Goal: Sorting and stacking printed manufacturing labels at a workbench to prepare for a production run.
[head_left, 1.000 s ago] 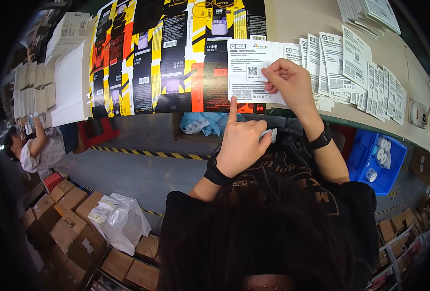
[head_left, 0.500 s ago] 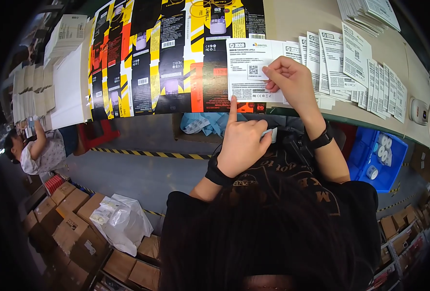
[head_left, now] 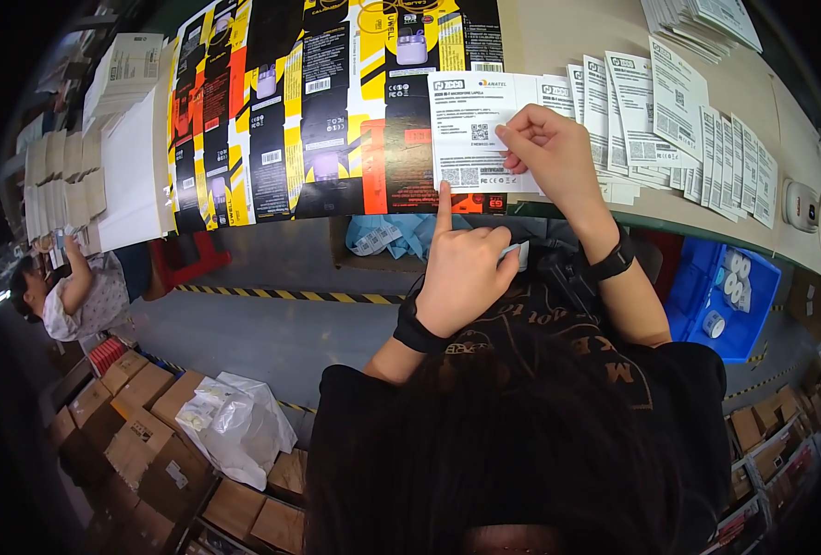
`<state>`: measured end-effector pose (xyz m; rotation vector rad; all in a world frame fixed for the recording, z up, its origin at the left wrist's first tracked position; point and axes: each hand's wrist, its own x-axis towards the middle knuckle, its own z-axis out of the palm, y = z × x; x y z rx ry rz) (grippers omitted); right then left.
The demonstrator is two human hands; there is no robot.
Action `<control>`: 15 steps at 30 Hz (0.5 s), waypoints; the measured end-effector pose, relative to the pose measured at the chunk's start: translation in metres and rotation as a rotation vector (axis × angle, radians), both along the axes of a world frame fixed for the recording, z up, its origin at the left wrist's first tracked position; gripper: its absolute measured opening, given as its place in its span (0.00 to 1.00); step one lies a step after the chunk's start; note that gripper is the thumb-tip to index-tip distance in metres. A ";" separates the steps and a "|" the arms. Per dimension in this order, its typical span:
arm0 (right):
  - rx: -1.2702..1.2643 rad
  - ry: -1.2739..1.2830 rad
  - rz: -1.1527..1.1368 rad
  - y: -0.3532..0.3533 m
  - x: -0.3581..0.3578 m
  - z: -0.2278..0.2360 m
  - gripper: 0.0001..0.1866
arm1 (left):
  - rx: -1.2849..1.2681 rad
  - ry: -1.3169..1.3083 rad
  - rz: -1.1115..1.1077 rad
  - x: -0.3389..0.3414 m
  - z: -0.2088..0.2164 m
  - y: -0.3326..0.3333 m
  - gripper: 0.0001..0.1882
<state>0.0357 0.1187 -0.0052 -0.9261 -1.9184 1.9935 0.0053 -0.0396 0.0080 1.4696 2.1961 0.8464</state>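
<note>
A white printed leaflet (head_left: 466, 111) lies on the worktable, partly over colourful printed sheets. My left hand (head_left: 466, 277) has its index finger stretched out, its tip at the leaflet's lower left corner. The other fingers curl in, and a small pale bluish piece (head_left: 520, 252) shows by the thumb; its kind is unclear. Over the leaflet's right part, my right hand (head_left: 554, 153) is closed in a pinch beside a printed square code. Whatever those fingertips hold, if anything, is too small to make out. More white leaflets (head_left: 628, 116) overlap in a fanned row to the right.
Black, yellow and orange printed sheets (head_left: 271, 116) cover the table's left part. Stacks of white paper (head_left: 131, 69) stand farther left. A blue bin (head_left: 748, 319) with white rolls is below right. Cartons (head_left: 156, 453) and a plastic bag (head_left: 239, 421) lie behind. Another person (head_left: 86, 291) works at left.
Both hands keep nearly the same pose over the leaflet. The whole view has shifted very slightly.
</note>
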 end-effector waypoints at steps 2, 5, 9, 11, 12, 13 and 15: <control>0.055 -0.042 0.017 -0.001 -0.001 0.000 0.07 | -0.001 0.004 0.001 0.000 -0.001 0.000 0.07; 0.175 -0.105 0.044 -0.001 -0.003 0.002 0.08 | -0.013 0.009 -0.005 -0.001 0.000 0.000 0.08; 0.574 -0.212 0.108 -0.005 -0.008 0.002 0.13 | -0.056 0.021 -0.014 0.000 0.001 0.001 0.08; 1.008 -0.251 0.149 -0.006 -0.010 -0.001 0.17 | -0.092 0.038 -0.019 0.001 0.001 0.001 0.08; 1.010 -0.250 0.149 -0.004 -0.011 0.000 0.17 | -0.090 0.039 -0.017 0.001 0.001 0.001 0.08; 1.018 -0.282 0.172 -0.002 -0.013 0.001 0.19 | -0.079 0.036 -0.002 0.000 0.000 0.001 0.08; 1.032 -0.347 0.219 0.003 -0.014 0.002 0.23 | -0.057 0.028 0.028 0.001 -0.001 0.001 0.09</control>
